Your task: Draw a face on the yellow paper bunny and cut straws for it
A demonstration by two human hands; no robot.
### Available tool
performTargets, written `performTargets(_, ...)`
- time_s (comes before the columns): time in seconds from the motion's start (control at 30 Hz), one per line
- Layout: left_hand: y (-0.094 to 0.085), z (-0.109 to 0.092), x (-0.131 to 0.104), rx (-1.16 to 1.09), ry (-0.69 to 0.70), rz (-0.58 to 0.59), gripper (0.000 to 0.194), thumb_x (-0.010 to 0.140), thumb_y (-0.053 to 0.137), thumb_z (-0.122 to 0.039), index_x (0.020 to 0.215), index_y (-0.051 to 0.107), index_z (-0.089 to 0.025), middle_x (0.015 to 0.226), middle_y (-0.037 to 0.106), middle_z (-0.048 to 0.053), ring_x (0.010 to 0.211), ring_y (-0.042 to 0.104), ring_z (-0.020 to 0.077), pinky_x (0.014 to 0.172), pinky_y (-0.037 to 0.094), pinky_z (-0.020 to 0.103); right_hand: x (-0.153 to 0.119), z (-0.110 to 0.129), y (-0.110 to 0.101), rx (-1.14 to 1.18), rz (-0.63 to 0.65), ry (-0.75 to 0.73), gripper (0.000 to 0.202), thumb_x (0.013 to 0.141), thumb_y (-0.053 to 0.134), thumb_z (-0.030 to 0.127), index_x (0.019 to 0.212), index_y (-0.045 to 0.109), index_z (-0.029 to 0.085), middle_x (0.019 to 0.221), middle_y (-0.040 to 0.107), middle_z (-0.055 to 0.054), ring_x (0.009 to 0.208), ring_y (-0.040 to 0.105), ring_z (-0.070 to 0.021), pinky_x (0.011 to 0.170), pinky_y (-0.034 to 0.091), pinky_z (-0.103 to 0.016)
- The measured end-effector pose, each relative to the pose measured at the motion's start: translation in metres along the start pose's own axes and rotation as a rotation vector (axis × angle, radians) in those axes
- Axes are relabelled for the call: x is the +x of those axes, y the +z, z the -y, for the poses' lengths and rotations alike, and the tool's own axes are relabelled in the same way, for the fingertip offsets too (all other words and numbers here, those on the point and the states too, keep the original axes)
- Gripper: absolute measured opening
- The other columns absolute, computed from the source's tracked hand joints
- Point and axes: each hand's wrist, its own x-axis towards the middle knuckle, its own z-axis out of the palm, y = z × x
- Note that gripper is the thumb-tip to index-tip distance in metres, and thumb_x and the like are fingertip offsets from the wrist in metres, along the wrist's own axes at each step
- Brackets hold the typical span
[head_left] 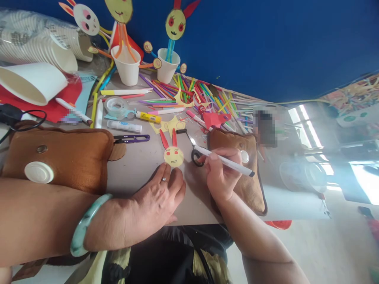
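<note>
In my right hand [222, 171] is a white marker [231, 162], pinched in a writing grip, its dark end pointing right. My left hand [160, 193] rests on the table with its fingertips at the lower edge of a yellow paper rabbit face [174, 157]. The face has red ears, drawn eyes and a smile. Just right of it lie black-handled scissors [197, 157], partly hidden by my right hand. A black cap [181, 131] sits above the face, near yellow paper scraps [162, 126].
Brown cushions [85, 157] [251, 193] lie under my forearms. Purple snips [133, 138], a glue stick [124, 126] and a tape roll [115, 107] are left of centre. Behind stand paper cups [128, 71] [167, 73] with puppets, beside colored sticks [189, 86]. A blue wall [266, 47] rises behind.
</note>
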Motion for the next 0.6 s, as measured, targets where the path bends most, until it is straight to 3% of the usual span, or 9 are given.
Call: performTargets(0.6,0.016,0.002,-0.002,0.045,0.029,-0.04,0.095,0.075,0.056,-0.073,0.142,0.037,-0.009,0.147,0.039,0.03,0.135,0.038,0.0443,0.114,0.018,0.061,-0.001,-0.001,0.001,0.075,0.033,0.046,0.011,0.089,0.061,0.031,0.085,0.053,0.025,0.063,0.06,0.003,0.055,0.063,-0.0177,0.052,0.05,-0.035)
